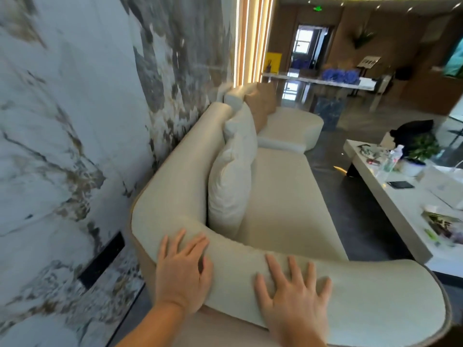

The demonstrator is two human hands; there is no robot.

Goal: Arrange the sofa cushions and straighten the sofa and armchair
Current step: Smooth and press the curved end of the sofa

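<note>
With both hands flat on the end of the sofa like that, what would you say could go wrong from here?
1. The left hand and right hand press flat on the sofa arm; a push toward the marble wall could scrape it, since the gap looks narrow.
2. A jolt could topple the white cushion leaning on the backrest.
3. Swinging the sofa outward might bump the coffee table and its bottle.

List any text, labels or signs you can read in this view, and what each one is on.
No text is legible anywhere.
Green sign above the far doorway: glows, too blurred to read.
Board on the far counter: dark marks, too small to read.
Yellow panel by the doorway: dark figure, no readable words.
Bottle on the coffee table: label blurred.
</note>
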